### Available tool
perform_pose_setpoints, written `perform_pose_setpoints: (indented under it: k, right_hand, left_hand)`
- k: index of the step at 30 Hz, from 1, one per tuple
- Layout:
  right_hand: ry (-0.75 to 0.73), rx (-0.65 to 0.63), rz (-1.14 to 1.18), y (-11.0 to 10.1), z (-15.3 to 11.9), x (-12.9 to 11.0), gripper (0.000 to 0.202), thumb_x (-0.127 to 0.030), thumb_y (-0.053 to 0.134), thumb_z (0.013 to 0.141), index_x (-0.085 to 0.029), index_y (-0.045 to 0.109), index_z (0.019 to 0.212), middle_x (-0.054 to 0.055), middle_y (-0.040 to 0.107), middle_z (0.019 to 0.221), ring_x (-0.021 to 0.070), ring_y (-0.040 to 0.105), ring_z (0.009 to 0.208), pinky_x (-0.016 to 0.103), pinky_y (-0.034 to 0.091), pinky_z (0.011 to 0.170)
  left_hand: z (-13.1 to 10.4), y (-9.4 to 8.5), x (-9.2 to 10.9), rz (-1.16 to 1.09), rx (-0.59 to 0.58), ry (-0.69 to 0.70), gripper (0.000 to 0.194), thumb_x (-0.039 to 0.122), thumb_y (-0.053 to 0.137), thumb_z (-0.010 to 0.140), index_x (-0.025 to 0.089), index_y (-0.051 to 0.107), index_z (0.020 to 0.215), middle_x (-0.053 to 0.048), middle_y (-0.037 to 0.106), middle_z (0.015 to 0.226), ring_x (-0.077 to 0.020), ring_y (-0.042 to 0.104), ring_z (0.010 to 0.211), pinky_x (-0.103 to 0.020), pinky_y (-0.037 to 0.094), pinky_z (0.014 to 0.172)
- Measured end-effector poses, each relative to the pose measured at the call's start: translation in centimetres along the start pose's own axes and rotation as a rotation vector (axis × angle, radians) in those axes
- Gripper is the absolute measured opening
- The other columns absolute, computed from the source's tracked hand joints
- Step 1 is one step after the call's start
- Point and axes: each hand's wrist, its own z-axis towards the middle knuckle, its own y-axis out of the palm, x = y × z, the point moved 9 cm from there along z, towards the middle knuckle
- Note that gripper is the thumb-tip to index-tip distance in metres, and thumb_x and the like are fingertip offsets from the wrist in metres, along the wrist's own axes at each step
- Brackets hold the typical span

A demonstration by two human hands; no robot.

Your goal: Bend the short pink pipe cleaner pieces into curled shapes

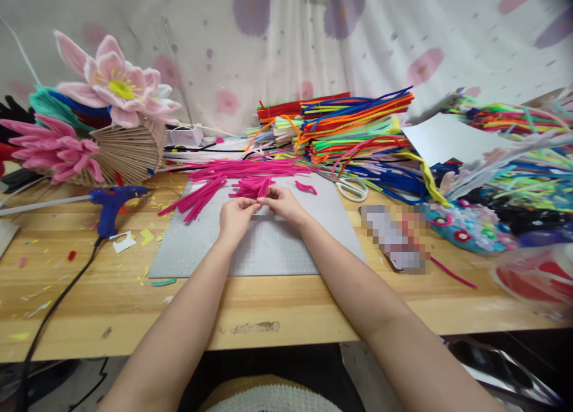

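Observation:
My left hand (238,217) and my right hand (283,203) meet over the grey cutting mat (277,254). Both pinch a bent magenta pipe cleaner (264,188) between thumbs and fingertips; its lower end is hidden by the fingers. Just behind them lies a pile of short magenta pipe cleaners (244,187). Longer magenta pipe cleaners (250,168) are spread across the mat's far edge, with another bunch (201,198) slanting to the left. A single folded magenta piece (305,187) rests on the mat to the right of my hands.
On the left are a blue glue gun (111,206) with its cord and fuzzy pink flowers (119,83). Bundles of coloured pipe cleaners (353,125) stack up at the back. White-handled scissors (352,189) and a blurred-out phone-like object (396,239) lie to the right.

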Motion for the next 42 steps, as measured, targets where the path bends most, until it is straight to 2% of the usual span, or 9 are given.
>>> perform_pose_setpoints:
  k: [6,11,15,17,19,25,31,37,42]
  right_hand:
    - [0.000,-0.017,0.010,0.4,0.0,0.1,0.030,-0.039,0.069,0.059,-0.018,0.047,0.059,-0.006,0.048,0.052,0.0063,0.039,0.042,0.021,0.032,0.040]
    - [0.049,-0.026,0.074,0.4,-0.4,0.2,0.022,-0.033,0.064,0.064,-0.018,0.049,0.069,-0.004,0.052,0.061,0.0081,0.046,0.049,0.021,0.036,0.043]
    - [0.116,-0.244,0.070,2.5,-1.2,0.0,0.018,-0.032,0.058,0.069,-0.017,0.051,0.077,-0.002,0.058,0.067,0.0061,0.045,0.048,0.019,0.030,0.043]
    - [0.145,-0.365,0.025,3.6,-1.8,0.0,0.019,-0.034,0.057,0.072,-0.016,0.051,0.073,-0.002,0.056,0.062,0.0053,0.043,0.047,0.019,0.029,0.045]
    - [0.146,-0.408,-0.028,4.0,-2.1,-0.1,0.023,-0.036,0.058,0.073,-0.014,0.053,0.070,-0.003,0.053,0.058,0.0048,0.041,0.048,0.020,0.029,0.047]
    - [0.148,-0.423,-0.089,3.7,-2.5,-0.3,0.027,-0.040,0.061,0.072,-0.013,0.058,0.072,-0.004,0.052,0.058,0.0048,0.038,0.049,0.021,0.027,0.049]
    - [0.078,-0.252,-0.034,2.4,-1.8,0.2,0.027,-0.037,0.065,0.067,-0.015,0.050,0.064,-0.005,0.049,0.054,0.0060,0.040,0.051,0.022,0.029,0.052]
    - [0.000,-0.211,0.052,2.5,-1.8,-1.0,0.031,-0.040,0.067,0.066,-0.015,0.048,0.059,-0.005,0.049,0.054,0.0058,0.039,0.051,0.021,0.029,0.052]
    - [-0.080,-0.268,0.136,3.9,-2.1,-3.3,0.029,-0.039,0.067,0.067,-0.015,0.052,0.060,-0.003,0.052,0.056,0.0066,0.043,0.053,0.021,0.033,0.053]
  left_hand:
    - [-0.3,1.4,-0.6,-0.199,-0.103,-0.103,0.022,0.030,0.073,0.053,0.014,0.067,0.067,-0.004,0.068,0.064,-0.0134,0.061,0.059,-0.026,0.048,0.059]
    - [-0.7,1.9,0.5,-0.208,-0.195,-0.098,0.039,0.030,0.078,0.048,0.013,0.065,0.080,-0.005,0.067,0.071,-0.0139,0.061,0.063,-0.022,0.046,0.051]
    - [-0.4,0.2,1.9,-0.265,-0.141,-0.055,0.048,0.041,0.074,0.054,0.016,0.061,0.091,-0.003,0.063,0.079,-0.0126,0.059,0.063,-0.020,0.045,0.044]
    - [-0.2,-0.4,2.1,-0.285,-0.142,-0.053,0.043,0.046,0.071,0.057,0.015,0.061,0.084,-0.001,0.061,0.072,-0.0112,0.057,0.058,-0.021,0.046,0.043]
    - [0.0,-0.8,2.1,-0.284,-0.129,-0.048,0.040,0.047,0.073,0.055,0.014,0.059,0.073,0.001,0.057,0.062,-0.0095,0.053,0.051,-0.021,0.045,0.042]
    - [0.4,-2.0,1.8,-0.327,-0.008,-0.004,0.041,0.043,0.077,0.050,0.013,0.059,0.071,0.002,0.057,0.057,-0.0098,0.053,0.049,-0.024,0.049,0.047]
    - [-0.4,0.1,1.2,-0.353,-0.181,-0.128,0.040,0.036,0.082,0.043,0.012,0.060,0.067,-0.001,0.062,0.063,-0.0120,0.059,0.056,-0.026,0.052,0.053]
    - [-0.5,0.9,0.0,-0.471,-0.225,-0.277,0.031,0.029,0.079,0.054,0.011,0.063,0.072,-0.001,0.062,0.060,-0.0084,0.056,0.050,-0.020,0.049,0.046]
    - [-1.5,2.2,0.1,-0.657,-0.428,-0.467,0.016,0.022,0.071,0.068,0.011,0.060,0.064,0.000,0.057,0.051,-0.0065,0.055,0.046,-0.015,0.047,0.044]
